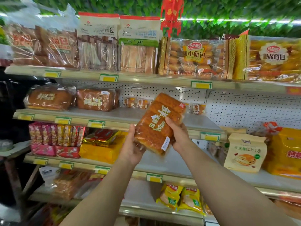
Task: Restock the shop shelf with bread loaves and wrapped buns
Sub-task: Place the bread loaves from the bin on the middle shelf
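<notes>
Both hands are on one wrapped loaf (158, 124), held up in the air in front of the second shelf (114, 114), tilted so its far end points up and to the right. The left hand (132, 148) cups the lower left corner from underneath, fingers curled round the edge. The right hand (178, 136) grips the right side, thumb lying across the top of the wrapper near the printed lettering.

That shelf already has two similar loaves (71, 99) lying side by side at its left end, and a few small wrapped buns (136, 103) standing against the pegboard at the back. The stretch of shelf right of the loaves, in front of the buns, looks like the obvious landing spot, though that's just my guess.

On handling: I'd expect this to be light and squishy. It's soft bread in a thin clear film, so the wrapper is probably slick and crinkly and the loaf will dent if you pinch hard. Best bet is what's going on here, supporting it from below and along the long sides with a flat, spread grip rather than digging fingertips into the crust. I wouldn't hold it by the loose film at the ends; it'd likely slide or tear. There's a little white sticker (165, 143) on the near end, nothing to grab there either.

When setting it down I'd lay it flat, label up, to match the neighbours.
</notes>
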`<state>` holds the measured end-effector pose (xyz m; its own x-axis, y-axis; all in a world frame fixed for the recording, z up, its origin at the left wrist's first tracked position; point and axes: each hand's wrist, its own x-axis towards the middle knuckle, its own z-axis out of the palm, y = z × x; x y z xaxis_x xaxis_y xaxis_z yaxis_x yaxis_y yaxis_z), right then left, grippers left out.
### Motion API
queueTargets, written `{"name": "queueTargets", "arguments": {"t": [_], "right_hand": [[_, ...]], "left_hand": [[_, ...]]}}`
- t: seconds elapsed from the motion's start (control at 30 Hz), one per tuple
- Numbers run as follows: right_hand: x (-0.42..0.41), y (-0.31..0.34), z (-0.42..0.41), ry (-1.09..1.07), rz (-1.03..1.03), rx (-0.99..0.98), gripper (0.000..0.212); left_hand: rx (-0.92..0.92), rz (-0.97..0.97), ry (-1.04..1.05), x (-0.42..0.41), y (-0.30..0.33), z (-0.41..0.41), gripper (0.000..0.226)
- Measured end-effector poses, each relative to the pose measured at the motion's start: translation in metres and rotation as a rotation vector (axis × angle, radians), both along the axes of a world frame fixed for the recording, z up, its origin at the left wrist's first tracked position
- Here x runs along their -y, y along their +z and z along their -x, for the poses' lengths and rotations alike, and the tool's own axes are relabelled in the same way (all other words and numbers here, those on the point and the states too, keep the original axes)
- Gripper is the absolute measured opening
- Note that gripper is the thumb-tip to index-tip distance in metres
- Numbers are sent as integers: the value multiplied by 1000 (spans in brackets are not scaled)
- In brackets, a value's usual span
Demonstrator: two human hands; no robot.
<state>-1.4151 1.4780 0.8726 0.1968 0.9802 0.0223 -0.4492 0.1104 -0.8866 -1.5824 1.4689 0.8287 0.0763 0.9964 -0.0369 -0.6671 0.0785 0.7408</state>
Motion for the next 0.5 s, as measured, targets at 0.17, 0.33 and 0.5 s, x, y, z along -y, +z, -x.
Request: {"name": "queueTargets", "arguments": {"t": [0.17, 0.33, 0.5], "right_hand": [[6, 5, -15, 99, 6, 162, 62], [14, 4, -19, 240, 26, 419, 62], [16, -1, -21, 289, 37, 486, 66]], "left_hand": [[-257, -44, -209, -8, 10, 28, 67], [-425, -70, -295, -17, 22, 29, 77], [-248, 35, -279, -15, 10, 16, 71]]}}
